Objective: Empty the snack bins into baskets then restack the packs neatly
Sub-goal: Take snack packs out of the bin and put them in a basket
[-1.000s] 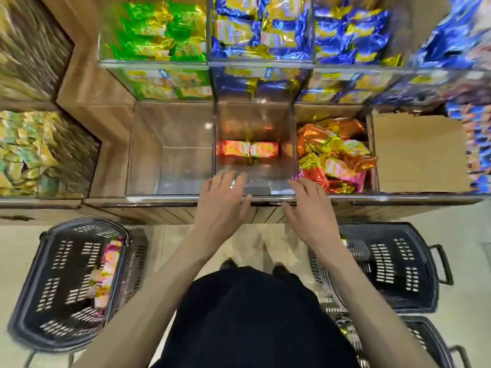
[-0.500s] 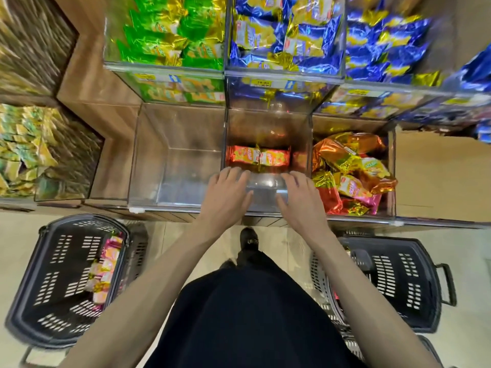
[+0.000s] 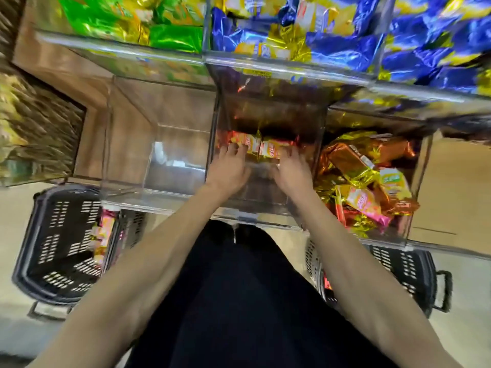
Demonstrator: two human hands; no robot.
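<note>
The person wore a plain black garment (image 3: 233, 301), matte and unpatterned, which filled the lower middle of the view as one broad dark shape and narrowed toward its upper end; blur hid any seam or fold, and whether it was a shirt, trousers or a skirt could not be told. The left forearm (image 3: 148, 261) and the right forearm (image 3: 353, 261) were bare along their whole visible length. The left hand (image 3: 228, 170) and the right hand (image 3: 292, 175) were bare too, their fingertips smeared by blur
</note>
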